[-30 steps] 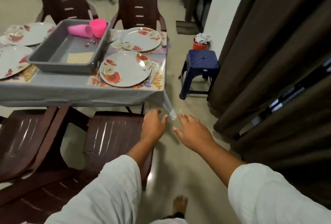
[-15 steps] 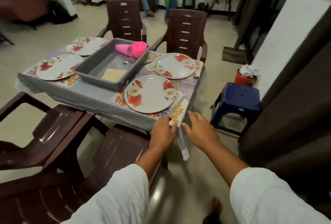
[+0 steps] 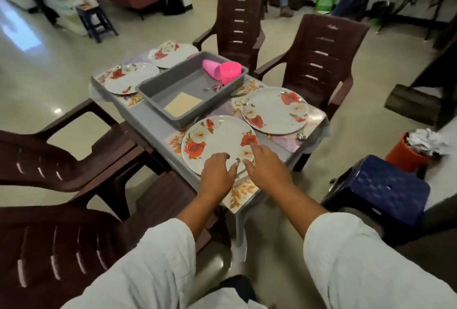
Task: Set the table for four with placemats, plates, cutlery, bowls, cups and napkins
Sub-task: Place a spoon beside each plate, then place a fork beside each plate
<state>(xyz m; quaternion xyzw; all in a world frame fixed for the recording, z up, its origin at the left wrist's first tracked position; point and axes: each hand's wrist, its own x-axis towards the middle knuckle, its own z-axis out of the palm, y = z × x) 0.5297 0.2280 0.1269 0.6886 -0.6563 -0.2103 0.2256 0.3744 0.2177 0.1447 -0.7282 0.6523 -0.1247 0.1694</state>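
Observation:
Several floral plates lie on floral placemats on the small grey table (image 3: 153,120). The nearest plate (image 3: 215,140) is at the table's near corner on a placemat (image 3: 241,195). My left hand (image 3: 217,172) rests on that plate's near rim with relaxed fingers. My right hand (image 3: 265,167) lies beside it, index finger stretched onto the plate. Neither hand holds anything. A second plate (image 3: 274,110) sits to the right with a spoon (image 3: 300,135) beside it. The grey tub (image 3: 190,88) holds pink cups (image 3: 222,70), a yellow napkin (image 3: 183,103) and some cutlery (image 3: 212,87).
Two more plates (image 3: 131,77) (image 3: 171,55) lie at the table's far left. Brown plastic chairs (image 3: 319,61) stand around the table, two close on my left. A blue stool (image 3: 378,190) and an orange bucket (image 3: 405,155) stand at right. People are at the back of the room.
Both hands have risen from below the table's corner onto the near plate's rim. The view has swung up and leftward over the table.

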